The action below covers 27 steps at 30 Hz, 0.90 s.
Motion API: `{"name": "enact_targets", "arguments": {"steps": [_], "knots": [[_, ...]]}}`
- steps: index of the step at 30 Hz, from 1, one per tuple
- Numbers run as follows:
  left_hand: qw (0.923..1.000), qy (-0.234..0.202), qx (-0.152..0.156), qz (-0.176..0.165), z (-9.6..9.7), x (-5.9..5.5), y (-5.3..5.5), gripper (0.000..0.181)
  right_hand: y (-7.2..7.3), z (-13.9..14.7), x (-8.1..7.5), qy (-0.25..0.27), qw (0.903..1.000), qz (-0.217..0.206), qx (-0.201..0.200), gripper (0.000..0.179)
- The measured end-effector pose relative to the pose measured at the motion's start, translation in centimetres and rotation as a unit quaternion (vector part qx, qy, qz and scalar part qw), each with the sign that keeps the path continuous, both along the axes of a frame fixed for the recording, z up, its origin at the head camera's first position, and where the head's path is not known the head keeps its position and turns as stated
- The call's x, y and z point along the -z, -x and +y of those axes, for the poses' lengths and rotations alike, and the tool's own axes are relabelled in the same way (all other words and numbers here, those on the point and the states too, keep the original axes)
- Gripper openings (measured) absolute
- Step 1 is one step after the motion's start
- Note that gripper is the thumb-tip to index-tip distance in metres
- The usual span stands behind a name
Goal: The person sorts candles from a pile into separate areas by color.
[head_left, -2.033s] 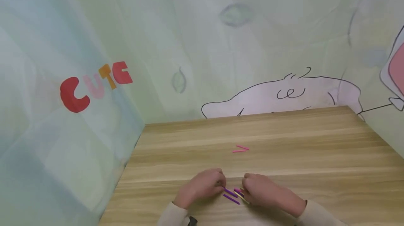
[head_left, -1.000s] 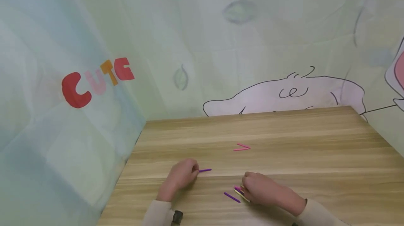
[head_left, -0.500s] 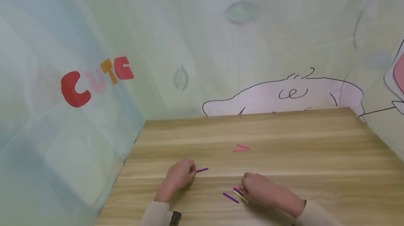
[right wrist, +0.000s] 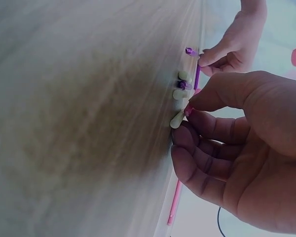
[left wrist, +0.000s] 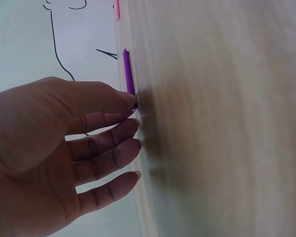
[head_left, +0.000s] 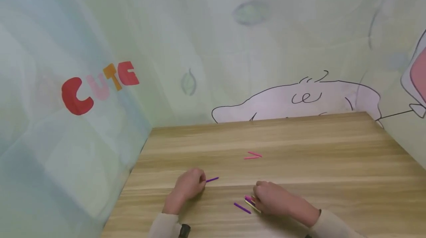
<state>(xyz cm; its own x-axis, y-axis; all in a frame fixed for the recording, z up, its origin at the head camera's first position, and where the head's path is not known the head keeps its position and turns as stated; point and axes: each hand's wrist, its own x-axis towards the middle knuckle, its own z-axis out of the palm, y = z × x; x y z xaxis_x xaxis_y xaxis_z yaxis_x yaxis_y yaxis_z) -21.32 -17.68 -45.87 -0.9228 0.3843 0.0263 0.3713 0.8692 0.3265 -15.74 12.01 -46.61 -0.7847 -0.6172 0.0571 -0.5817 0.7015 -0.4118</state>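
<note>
Over the wooden table (head_left: 316,149), has drawn the left hand (head_left: 189,184) leftward while keeping the right hand (head_left: 273,198) in place. With right thumb and forefinger, holds a bunch of sticks (head_left: 253,206); with left, pinches one purple stick (head_left: 212,180), now well apart from the bunch, so handled singly; cannot tell whether touching wood.

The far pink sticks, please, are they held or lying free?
Free: the pink sticks rest on the table, beyond the left hand and right hand.
</note>
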Motion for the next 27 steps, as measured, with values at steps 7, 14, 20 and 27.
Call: {"name": "enact_targets", "arguments": {"steps": [7,14,20,27], "knots": [[1.0,0.001,-0.001,0.004,-0.1,0.1,-0.2,0.009,0.2,-0.1,0.4,-0.002,0.9998,0.019,-0.003,0.024],[0.9997,0.012,0.012,0.02,0.2,-0.1,-0.2,0.007,0.2,-0.1,0.4,-0.003,0.9996,0.028,-0.002,0.023],[0.9975,0.023,0.03,0.059,1.1,-0.6,-0.8,0.006,0.0,-0.1,0.3,-0.003,0.9998,0.02,0.0,0.023],[0.9906,0.027,0.082,0.106,3.1,-1.5,-1.6,0.01,0.1,-0.1,0.1,0.0,0.9998,0.022,-0.003,0.023]]}}
